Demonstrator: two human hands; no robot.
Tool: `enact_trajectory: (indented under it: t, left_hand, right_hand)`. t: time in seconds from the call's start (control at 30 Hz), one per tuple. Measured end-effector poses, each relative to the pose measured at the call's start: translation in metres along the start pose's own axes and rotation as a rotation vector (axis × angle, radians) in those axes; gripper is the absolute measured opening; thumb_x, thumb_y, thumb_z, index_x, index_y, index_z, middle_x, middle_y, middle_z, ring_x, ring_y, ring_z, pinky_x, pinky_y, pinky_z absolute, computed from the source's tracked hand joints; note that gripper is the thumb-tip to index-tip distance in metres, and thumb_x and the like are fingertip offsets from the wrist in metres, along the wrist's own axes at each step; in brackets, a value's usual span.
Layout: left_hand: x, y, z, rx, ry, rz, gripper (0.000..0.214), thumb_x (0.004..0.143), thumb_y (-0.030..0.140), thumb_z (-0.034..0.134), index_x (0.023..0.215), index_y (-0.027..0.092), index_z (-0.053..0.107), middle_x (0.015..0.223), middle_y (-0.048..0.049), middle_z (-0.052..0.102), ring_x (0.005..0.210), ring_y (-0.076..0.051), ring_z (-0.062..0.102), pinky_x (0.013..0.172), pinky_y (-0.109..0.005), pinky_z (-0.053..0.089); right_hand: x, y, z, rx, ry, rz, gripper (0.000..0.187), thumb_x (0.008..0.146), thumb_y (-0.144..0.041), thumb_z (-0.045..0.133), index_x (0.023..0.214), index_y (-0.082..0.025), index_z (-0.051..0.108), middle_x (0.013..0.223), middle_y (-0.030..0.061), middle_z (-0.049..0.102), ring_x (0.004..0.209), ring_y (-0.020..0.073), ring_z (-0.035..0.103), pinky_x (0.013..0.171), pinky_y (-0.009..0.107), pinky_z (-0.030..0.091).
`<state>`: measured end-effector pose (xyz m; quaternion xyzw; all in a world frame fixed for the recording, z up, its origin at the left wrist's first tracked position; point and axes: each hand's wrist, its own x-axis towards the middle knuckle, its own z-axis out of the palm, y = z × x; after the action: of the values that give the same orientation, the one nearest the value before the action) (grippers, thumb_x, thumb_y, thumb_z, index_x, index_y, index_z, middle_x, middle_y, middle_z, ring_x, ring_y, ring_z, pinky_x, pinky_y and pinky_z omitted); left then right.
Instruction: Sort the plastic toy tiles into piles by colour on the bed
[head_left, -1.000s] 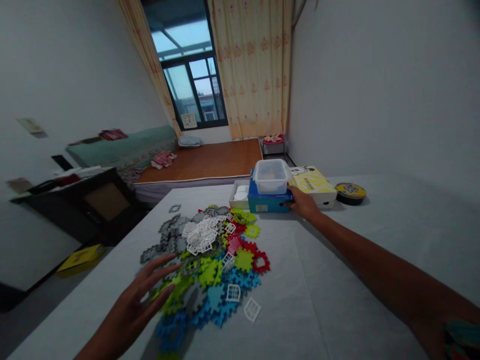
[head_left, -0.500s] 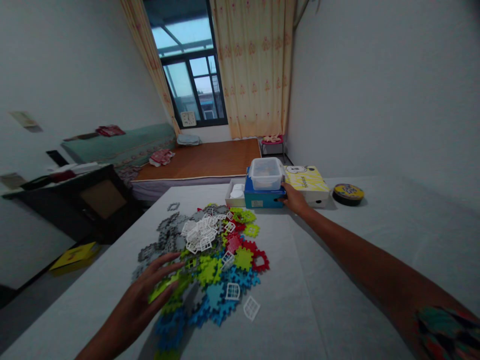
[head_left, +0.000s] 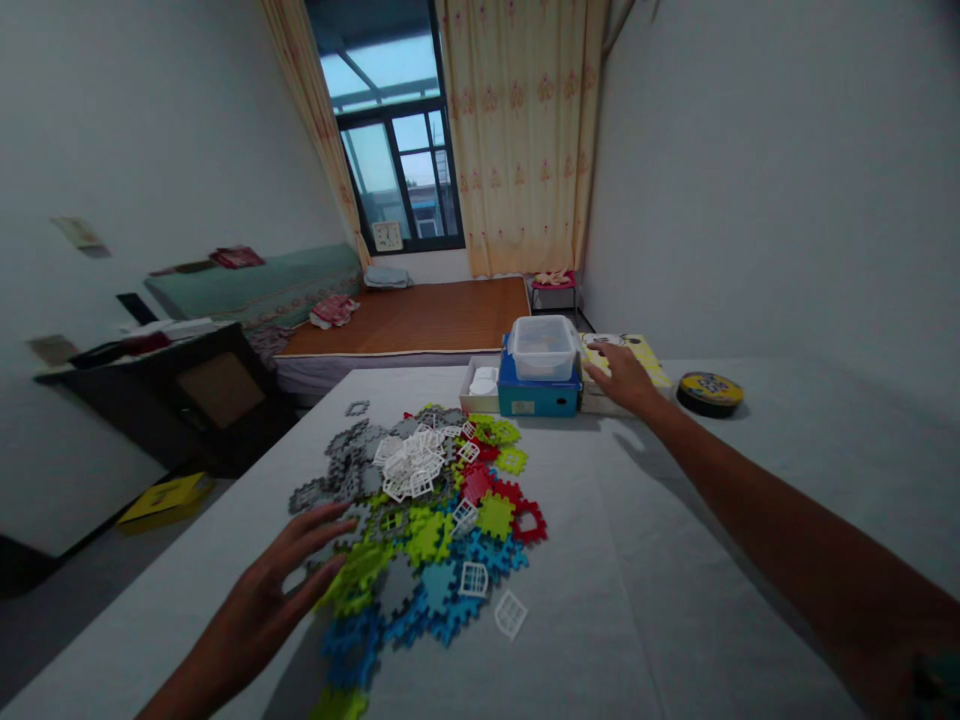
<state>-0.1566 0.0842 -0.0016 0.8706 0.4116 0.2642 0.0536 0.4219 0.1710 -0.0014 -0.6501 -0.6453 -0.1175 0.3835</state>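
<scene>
A pile of flat plastic puzzle tiles (head_left: 427,520) in grey, white, green, blue and red lies on the white table (head_left: 675,600). My left hand (head_left: 277,585) rests at the pile's near left edge, fingers spread and touching the green and grey tiles. My right arm reaches far across the table. My right hand (head_left: 622,378) lies with fingers stretched flat on a yellow box (head_left: 645,355), just right of a blue box (head_left: 540,395) that carries a clear lidded tub (head_left: 544,347).
A small white box (head_left: 480,385) sits left of the blue box. A round yellow and black tin (head_left: 710,390) lies at the far right. Beyond the table stand a bed, a dark cabinet (head_left: 210,390), a window and curtains.
My right hand has left the blue box's right corner and moved right onto the yellow box. My left hand stays at the pile's edge. The view has shifted slightly.
</scene>
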Motion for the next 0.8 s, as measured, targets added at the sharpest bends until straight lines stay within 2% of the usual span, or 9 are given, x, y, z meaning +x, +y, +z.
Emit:
enact_trajectory:
  t: [0.1,0.23,0.33,0.43,0.53,0.63,0.7,0.8]
  left_hand:
    - [0.008,0.01,0.005,-0.01,-0.019,0.027,0.035,0.093,0.044,0.058,0.125,0.035,0.068,0.139,-0.0027,0.062,0.124,-0.023,0.061,0.103,-0.039,0.053]
    - [0.019,0.024,0.005,-0.016,-0.078,0.057,0.034,0.094,0.042,0.057,0.126,0.034,0.067,0.14,-0.0026,0.061,0.124,-0.021,0.061,0.103,-0.036,0.052]
    - [0.029,0.035,0.003,-0.034,-0.11,0.075,0.033,0.094,0.041,0.056,0.124,0.033,0.068,0.139,-0.0034,0.062,0.123,-0.021,0.062,0.103,-0.035,0.052]
    - [0.051,0.048,0.004,-0.079,-0.143,0.116,0.033,0.094,0.041,0.056,0.123,0.031,0.068,0.138,-0.0056,0.062,0.124,-0.022,0.061,0.105,-0.039,0.05]
    - [0.095,0.059,0.011,-0.166,-0.143,0.142,0.037,0.093,0.041,0.056,0.126,0.028,0.066,0.137,-0.0087,0.061,0.126,-0.024,0.058,0.108,-0.045,0.047]
    - [0.161,0.069,0.034,-0.353,-0.154,0.111,0.044,0.09,0.044,0.058,0.129,0.025,0.063,0.135,-0.0107,0.062,0.124,-0.026,0.058,0.101,-0.044,0.052]
    - [0.212,0.078,0.058,-0.497,-0.144,-0.01,0.046,0.086,0.04,0.062,0.126,0.018,0.064,0.132,-0.0144,0.063,0.121,-0.028,0.059,0.098,-0.044,0.053]
    - [0.279,0.097,0.098,-0.714,-0.145,-0.293,0.041,0.084,0.031,0.067,0.121,0.013,0.065,0.127,-0.0155,0.065,0.119,-0.029,0.059,0.103,-0.045,0.047]
  right_hand:
    - [0.011,-0.03,0.018,-0.034,-0.024,-0.116,0.058,0.089,-0.048,0.057,0.135,-0.013,0.053,0.144,0.0206,0.052,0.134,0.0379,0.044,0.112,0.057,0.035]
    - [0.028,-0.062,0.038,-0.089,-0.017,-0.018,0.076,0.081,-0.064,0.064,0.142,-0.02,0.047,0.156,0.0179,0.036,0.139,0.046,0.029,0.106,0.069,0.034]
    - [0.039,-0.073,0.051,-0.115,-0.054,0.044,0.086,0.073,-0.074,0.067,0.139,-0.023,0.049,0.158,0.017,0.032,0.14,0.0506,0.022,0.102,0.075,0.033]
    - [0.045,-0.07,0.059,-0.096,-0.104,0.082,0.086,0.068,-0.077,0.069,0.134,-0.024,0.054,0.158,0.0149,0.033,0.14,0.0497,0.022,0.104,0.073,0.031]
    - [0.043,-0.058,0.062,-0.041,-0.069,0.161,0.091,0.07,-0.077,0.067,0.138,-0.019,0.052,0.157,0.0177,0.035,0.142,0.0438,0.026,0.112,0.064,0.028]
    - [0.038,-0.048,0.061,0.021,-0.009,0.212,0.092,0.077,-0.073,0.062,0.143,-0.01,0.046,0.154,0.023,0.038,0.144,0.038,0.03,0.117,0.054,0.024]
    - [0.037,-0.043,0.058,0.054,0.014,0.236,0.079,0.085,-0.065,0.055,0.14,-0.009,0.049,0.151,0.0234,0.042,0.144,0.0351,0.032,0.118,0.052,0.023]
    - [0.041,-0.039,0.053,0.11,0.006,0.319,0.056,0.096,-0.048,0.04,0.133,-0.008,0.056,0.143,0.0212,0.053,0.139,0.0304,0.042,0.116,0.046,0.029]
